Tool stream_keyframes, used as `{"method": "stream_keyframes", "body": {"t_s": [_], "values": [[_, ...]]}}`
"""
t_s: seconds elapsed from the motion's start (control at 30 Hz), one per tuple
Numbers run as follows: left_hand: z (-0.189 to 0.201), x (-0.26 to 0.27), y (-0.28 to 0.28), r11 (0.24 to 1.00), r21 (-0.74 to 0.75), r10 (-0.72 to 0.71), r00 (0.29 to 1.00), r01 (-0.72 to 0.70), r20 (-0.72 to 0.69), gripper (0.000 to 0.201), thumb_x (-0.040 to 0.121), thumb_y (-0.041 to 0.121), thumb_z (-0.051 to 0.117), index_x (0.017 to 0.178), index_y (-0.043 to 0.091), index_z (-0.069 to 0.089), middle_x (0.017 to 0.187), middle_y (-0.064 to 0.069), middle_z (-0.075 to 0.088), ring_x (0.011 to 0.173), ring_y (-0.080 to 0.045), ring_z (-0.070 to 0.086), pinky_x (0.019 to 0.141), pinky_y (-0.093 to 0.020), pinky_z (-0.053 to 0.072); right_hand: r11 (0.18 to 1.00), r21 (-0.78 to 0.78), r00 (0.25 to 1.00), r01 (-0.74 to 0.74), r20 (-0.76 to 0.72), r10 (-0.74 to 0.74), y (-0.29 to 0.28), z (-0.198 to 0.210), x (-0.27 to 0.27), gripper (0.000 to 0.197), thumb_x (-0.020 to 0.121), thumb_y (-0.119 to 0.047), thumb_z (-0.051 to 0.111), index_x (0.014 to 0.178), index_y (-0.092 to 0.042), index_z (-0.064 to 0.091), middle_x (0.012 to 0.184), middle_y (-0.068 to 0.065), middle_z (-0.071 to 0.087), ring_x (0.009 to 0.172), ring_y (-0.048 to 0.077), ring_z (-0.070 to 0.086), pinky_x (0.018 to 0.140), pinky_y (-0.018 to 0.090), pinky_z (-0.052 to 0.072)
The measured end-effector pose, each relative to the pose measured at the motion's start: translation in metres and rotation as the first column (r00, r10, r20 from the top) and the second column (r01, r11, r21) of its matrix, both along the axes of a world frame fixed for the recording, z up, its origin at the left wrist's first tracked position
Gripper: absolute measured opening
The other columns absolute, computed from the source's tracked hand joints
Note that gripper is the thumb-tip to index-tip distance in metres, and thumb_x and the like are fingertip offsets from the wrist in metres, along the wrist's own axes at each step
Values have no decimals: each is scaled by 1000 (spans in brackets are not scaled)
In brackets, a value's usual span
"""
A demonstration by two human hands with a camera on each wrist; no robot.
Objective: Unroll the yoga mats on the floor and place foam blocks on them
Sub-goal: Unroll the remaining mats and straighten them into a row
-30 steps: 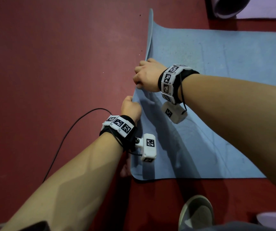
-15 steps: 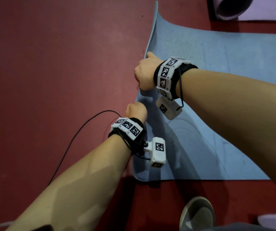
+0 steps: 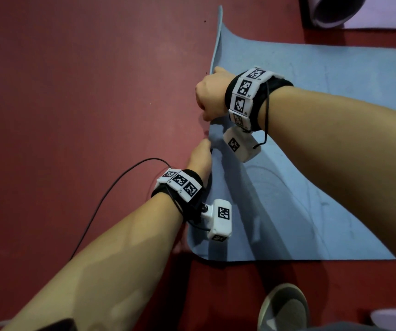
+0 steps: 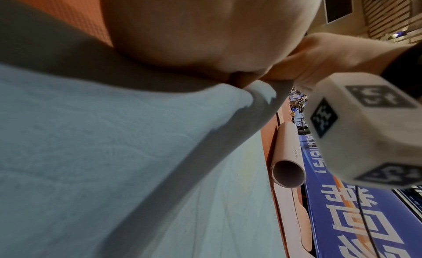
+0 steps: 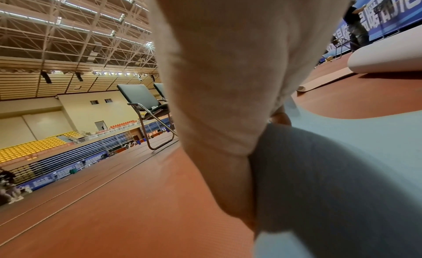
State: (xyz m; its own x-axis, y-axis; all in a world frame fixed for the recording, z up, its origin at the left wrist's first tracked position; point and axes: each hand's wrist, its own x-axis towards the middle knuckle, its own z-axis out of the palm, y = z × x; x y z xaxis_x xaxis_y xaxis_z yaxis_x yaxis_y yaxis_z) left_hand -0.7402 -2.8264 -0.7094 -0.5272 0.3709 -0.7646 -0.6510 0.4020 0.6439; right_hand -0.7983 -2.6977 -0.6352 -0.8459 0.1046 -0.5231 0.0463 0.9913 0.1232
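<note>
A blue yoga mat [image 3: 311,163] lies unrolled on the red floor, its left short edge curled upward. My right hand [image 3: 210,96] grips that raised edge near its middle, fingers curled round it. Just below, my left hand [image 3: 200,156] pinches the same edge closer to me. In the left wrist view the mat [image 4: 114,153] folds up into my fingers [image 4: 237,81], with the right hand [image 4: 331,59] beside them. The right wrist view has my right hand [image 5: 228,81] wrapped on the mat's edge [image 5: 319,171].
A lilac mat [image 3: 333,10], still partly rolled, lies beyond the blue one at top right; it shows as a tube [image 4: 289,162] in the left wrist view. My shoe [image 3: 284,306] stands near the mat's near edge. Folding chairs [image 5: 141,103] stand farther off. A black cable [image 3: 111,192] trails left.
Both hands keep hold of the mat's left edge. The right hand has rolled over it and shifted slightly away from me; the left hand has slid a little up the edge toward it.
</note>
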Motion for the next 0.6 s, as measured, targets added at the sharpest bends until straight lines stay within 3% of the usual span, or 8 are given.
{"method": "stream_keyframes", "body": {"t_s": [0.07, 0.23, 0.33, 0.43, 0.53, 0.6], "values": [[-8, 2, 2, 1000, 26, -1, 1000, 0, 28, 44, 83, 34, 46, 101, 0, 67, 111, -25, 69, 103, -38, 64, 98, -54, 48, 1000, 26, 999, -17, 34, 16, -5, 3, -2, 30, 81, -24, 67, 58, -17, 49, 61, 4, 51, 74, 29, 54, 86, 39, 35], [-12, 4, 3, 1000, 23, -1, 997, -1, 74, 61, 72, 45, 49, 112, 4, 69, 109, -19, 71, 108, -38, 64, 101, -54, 48, 998, 46, 992, -45, 117, 40, -12, 4, -6, 25, 76, -22, 68, 58, -14, 53, 62, 5, 51, 77, 30, 57, 87, 41, 41], [-6, 1, 1, 1000, -1, -29, 998, 29, 58, 51, 83, 38, 48, 114, 2, 67, 109, -21, 71, 106, -39, 65, 100, -53, 49, 1000, 7, 997, -20, 79, 19, -10, 1, -7, 20, 77, -27, 70, 67, -11, 63, 64, 6, 54, 78, 31, 60, 87, 42, 41], [3, -10, 0, 984, -128, -134, 989, 124, -70, 40, 83, 26, 44, 113, 5, 62, 105, -19, 68, 97, -36, 65, 93, -50, 53, 996, -68, 994, 59, 94, -53, -6, -6, -6, 34, 84, -45, 70, 82, -12, 68, 78, 7, 63, 84, 30, 61, 89, 42, 48], [9, -26, 3, 957, -195, -252, 949, 215, -190, 26, 85, 11, 48, 110, 13, 55, 101, -13, 66, 89, -31, 66, 77, -44, 58, 963, -232, 990, 140, 43, -134, -3, -12, -3, 21, 90, -35, 66, 92, -14, 69, 85, 4, 64, 84, 26, 60, 72, 32, 45], [9, -35, 10, 954, -159, -284, 937, 254, -205, 29, 86, 12, 53, 114, 16, 56, 102, -11, 68, 88, -28, 68, 77, -46, 60, 910, -367, 977, 191, -23, -214, 2, -14, -2, 10, 91, -21, 61, 93, -16, 69, 92, 3, 67, 85, 21, 60, 72, 30, 43]]}}
